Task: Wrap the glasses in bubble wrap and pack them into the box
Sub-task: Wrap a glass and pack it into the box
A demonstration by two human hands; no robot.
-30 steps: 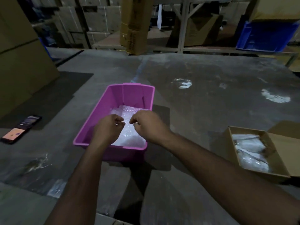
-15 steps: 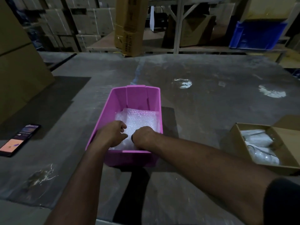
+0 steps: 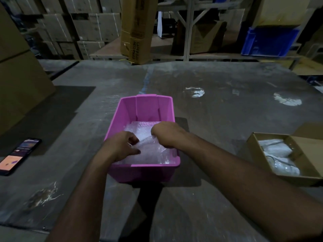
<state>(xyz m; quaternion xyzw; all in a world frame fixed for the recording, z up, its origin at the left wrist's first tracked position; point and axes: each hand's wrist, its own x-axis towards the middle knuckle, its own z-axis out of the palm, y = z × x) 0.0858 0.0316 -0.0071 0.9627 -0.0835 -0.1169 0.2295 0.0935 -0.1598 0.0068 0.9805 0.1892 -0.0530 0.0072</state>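
Observation:
A pink plastic bin (image 3: 145,105) stands on the grey table in front of me, holding sheets of clear bubble wrap (image 3: 150,151). Both my hands are inside it. My left hand (image 3: 122,145) pinches a raised fold of the bubble wrap near the bin's front left. My right hand (image 3: 166,135) grips the same sheet from the right, fingers curled down into it. At the right edge, an open cardboard box (image 3: 255,145) holds wrapped bundles (image 3: 277,156). No bare glasses are visible.
A lit phone (image 3: 17,156) lies on the table at the left. Large cardboard cartons stand at the far left, and a tall carton (image 3: 136,28) rises at the table's far edge. Shelves with boxes and a blue crate (image 3: 269,42) lie behind.
My hands went down into the bin and spread apart a little; now they lift a fold of bubble wrap between them. The view has shifted slightly.

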